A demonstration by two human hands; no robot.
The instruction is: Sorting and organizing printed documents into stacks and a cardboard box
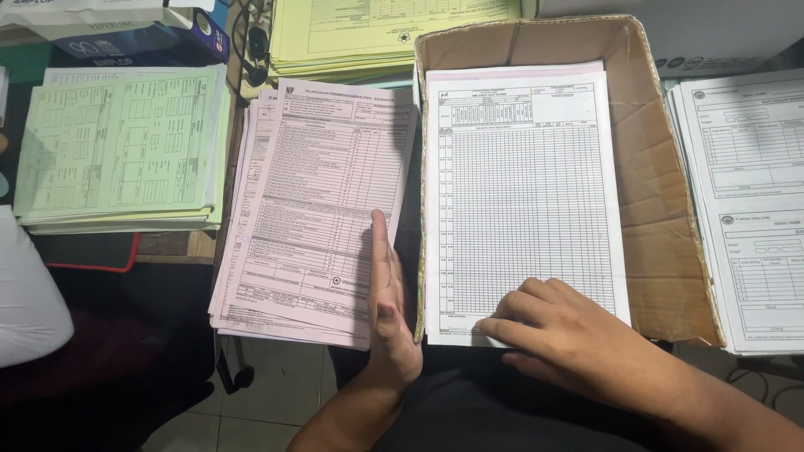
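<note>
My left hand (387, 310) stands on edge, fingers straight and together, pressed against the right side of a stack of pink printed forms (314, 209). My right hand (557, 326) lies palm down on the lower edge of a stack of white gridded sheets (523, 201), fingertips curled at the bottom corner. These white sheets lie inside a shallow brown cardboard box (662, 209). Neither hand grips anything; both only touch paper.
A stack of green forms (117, 146) lies at the left, yellow forms (385, 33) at the back, and white forms (745, 209) at the right. A blue carton (142, 38) sits at the back left. Tiled floor (276, 377) shows below the desk edge.
</note>
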